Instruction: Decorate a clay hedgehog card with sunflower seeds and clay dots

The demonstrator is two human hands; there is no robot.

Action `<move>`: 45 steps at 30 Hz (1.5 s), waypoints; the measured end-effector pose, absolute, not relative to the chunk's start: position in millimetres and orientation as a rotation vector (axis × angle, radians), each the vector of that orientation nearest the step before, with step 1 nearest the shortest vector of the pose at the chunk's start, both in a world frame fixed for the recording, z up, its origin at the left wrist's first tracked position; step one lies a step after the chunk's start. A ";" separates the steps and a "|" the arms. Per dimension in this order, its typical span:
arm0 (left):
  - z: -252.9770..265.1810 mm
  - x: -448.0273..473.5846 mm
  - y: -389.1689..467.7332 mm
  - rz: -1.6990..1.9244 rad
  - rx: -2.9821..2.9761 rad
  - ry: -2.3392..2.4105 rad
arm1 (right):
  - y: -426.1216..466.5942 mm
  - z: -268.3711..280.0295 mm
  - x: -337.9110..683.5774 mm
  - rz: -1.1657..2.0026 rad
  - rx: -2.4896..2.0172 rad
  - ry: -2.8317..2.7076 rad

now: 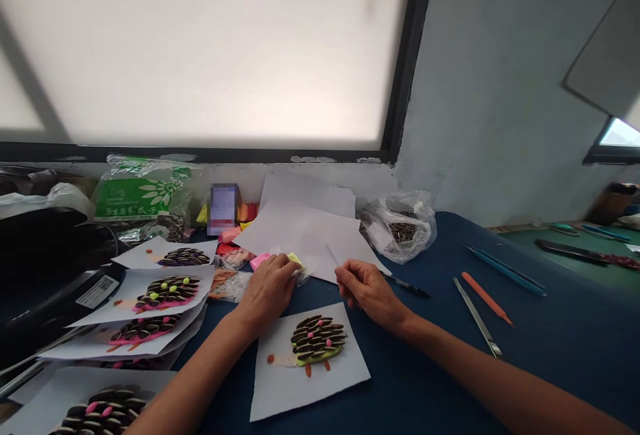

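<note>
My left hand [270, 283] is closed, its fingers curled down onto a clear packet of yellow modelling clay [294, 259]; the fingertips are partly hidden. Pink clay [259, 261] shows just beyond its knuckles. My right hand [367, 290] pinches a thin pale stick [332, 253] that points up and left over white paper. Between my forearms lies a paper sheet [280, 398] with a hedgehog made of striped sunflower seeds [318, 341]. Pink dots sit among the seeds, green clay edges the belly, and the feet and nose are brown.
Left, similar hedgehog sheets [173, 288] are stacked beside a black object [45, 255]. Behind stand a green seed bag [143, 191], blank paper [310, 221] and a plastic bag of seeds [403, 228]. A pen [405, 285], tweezers [477, 318], an orange tool [487, 298] and blue tool [507, 270] lie right.
</note>
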State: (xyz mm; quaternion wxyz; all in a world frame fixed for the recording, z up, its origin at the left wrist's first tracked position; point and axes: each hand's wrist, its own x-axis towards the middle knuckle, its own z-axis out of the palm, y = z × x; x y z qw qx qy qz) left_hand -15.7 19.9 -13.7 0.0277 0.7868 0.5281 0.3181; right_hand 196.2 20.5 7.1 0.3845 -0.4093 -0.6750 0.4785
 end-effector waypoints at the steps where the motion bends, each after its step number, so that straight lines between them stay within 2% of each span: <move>1: -13.6 -16.5 20.3 1.003 2.391 1.637 | 20.5 6.4 195.9 1.222 -1.039 -1.726; 4: -7.5 -15.7 20.9 1.098 2.241 1.641 | 21.6 5.9 196.2 1.200 -1.020 -1.733; 7: 5.9 -7.5 19.1 1.169 2.036 1.611 | 23.1 7.9 197.6 1.047 -0.976 -1.756; 18: 36.9 26.4 -1.9 0.855 1.473 0.999 | 10.2 24.0 195.9 0.657 -0.935 -1.964; 24: 34.5 23.7 1.8 0.981 1.429 0.993 | 6.5 27.8 194.0 0.728 -0.941 -2.001; 30: 34.7 3.3 11.6 1.148 1.303 1.048 | 12.8 21.3 197.6 0.632 -1.016 -1.957; 36: 34.8 4.4 9.9 1.048 1.270 1.060 | 19.9 19.6 201.0 0.839 -1.037 -1.920; 41: 32.1 5.5 9.9 1.028 1.286 0.993 | 21.5 20.9 201.5 0.752 -1.099 -1.932; 45: 32.3 3.1 9.9 1.038 1.248 0.978 | 20.8 20.1 201.1 0.814 -1.086 -1.911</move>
